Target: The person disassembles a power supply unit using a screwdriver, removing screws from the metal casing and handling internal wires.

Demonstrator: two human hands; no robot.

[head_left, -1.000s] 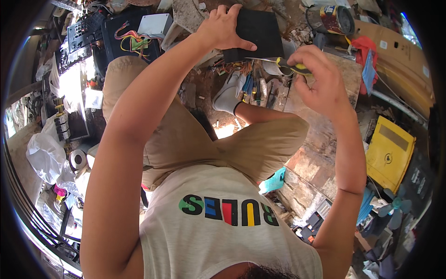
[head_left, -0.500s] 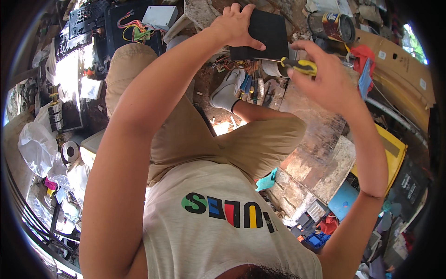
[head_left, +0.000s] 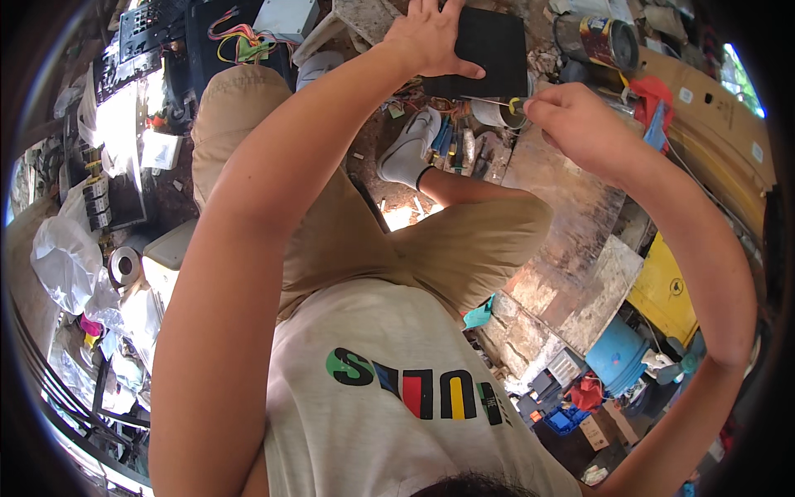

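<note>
A flat black box point(head_left: 497, 51) is at the top of the head view, its face toward me. My left hand point(head_left: 428, 43) grips its left side, with the thumb stretched across the face and the fingers reaching to the far edge, partly cut off by the picture. My right hand point(head_left: 580, 126) is closed around a screwdriver point(head_left: 515, 105) with a yellow and black handle, mostly hidden in the fist. Its thin shaft points left along the box's near edge; whether the tip touches cannot be made out.
Several hand tools point(head_left: 451, 147) lie beside my shoe point(head_left: 411, 145). A wooden board point(head_left: 559, 195) covers the floor to the right. Coloured wires point(head_left: 248, 48) and a grey metal box point(head_left: 286, 18) are at the far left. A large tin point(head_left: 609, 43) and cardboard point(head_left: 704, 103) stand far right.
My right hand has turned and closed more around the screwdriver, bringing its shaft to the box's near edge. The box and left hand appear slightly farther right in the picture.
</note>
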